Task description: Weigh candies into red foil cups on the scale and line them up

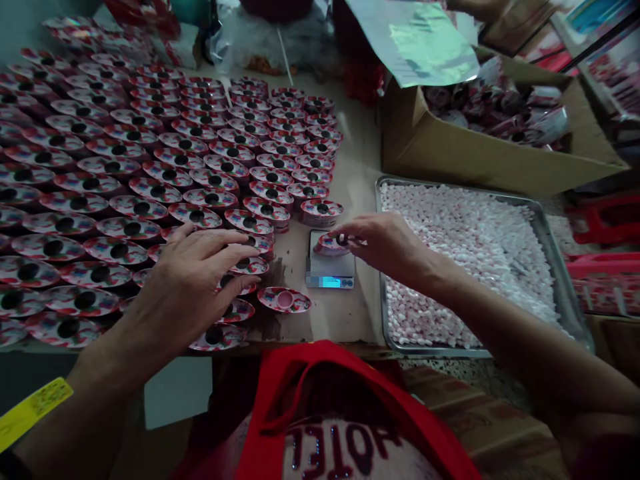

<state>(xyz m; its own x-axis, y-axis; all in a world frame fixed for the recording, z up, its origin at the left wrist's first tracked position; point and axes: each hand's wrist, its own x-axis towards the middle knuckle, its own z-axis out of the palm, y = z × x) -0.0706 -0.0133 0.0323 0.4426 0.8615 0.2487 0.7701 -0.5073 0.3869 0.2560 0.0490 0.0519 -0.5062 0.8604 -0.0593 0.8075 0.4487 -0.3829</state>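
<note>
A small digital scale (330,272) with a lit blue display lies near the table's front edge. On its plate sits an oval red-and-white patterned container (329,247). My right hand (373,239) is at that container's right end, its fingers pinched together over the opening; what they hold is too small to make out. My left hand (203,267) rests over the rows of similar oval containers (143,208), fingers spread, nothing visibly held. Between the rows and the scale, another oval container (284,300) shows a pink round piece in its centre.
A metal tray (384,293) full of small white pieces (465,247) stands on the right. Behind it is a cardboard box (450,150) of wrapped cylinders, with papers (425,43) above. Clear plastic bags (250,43) lie at the back. Red baskets (605,267) are far right.
</note>
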